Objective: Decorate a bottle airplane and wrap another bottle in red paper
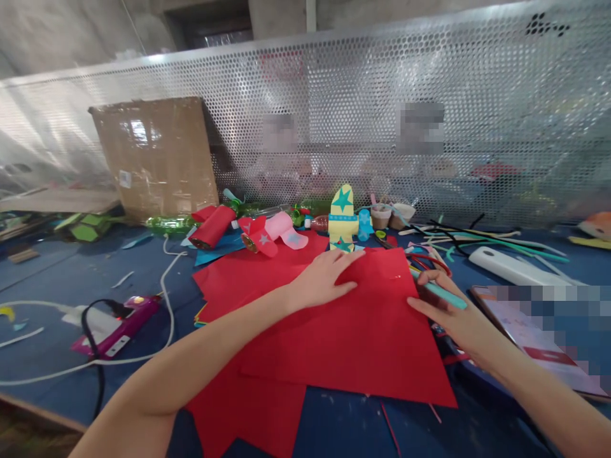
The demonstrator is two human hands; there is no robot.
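Observation:
My left hand lies with its fingers spread on a large sheet of red paper. Other red sheets stick out from under it at odd angles. At the sheet's right edge, my right hand is closed around a slim light-blue pen-like tool; its exact kind I cannot make out. Behind the left hand stands a yellow paper shape with teal stars. Red paper-covered tubes and a pink curled paper piece lie at the back left of the sheets.
A phone or tablet lies by my right forearm, with a white glue gun-like object behind it. To the left are a purple power strip and white cables. Cardboard leans against a perforated metal screen.

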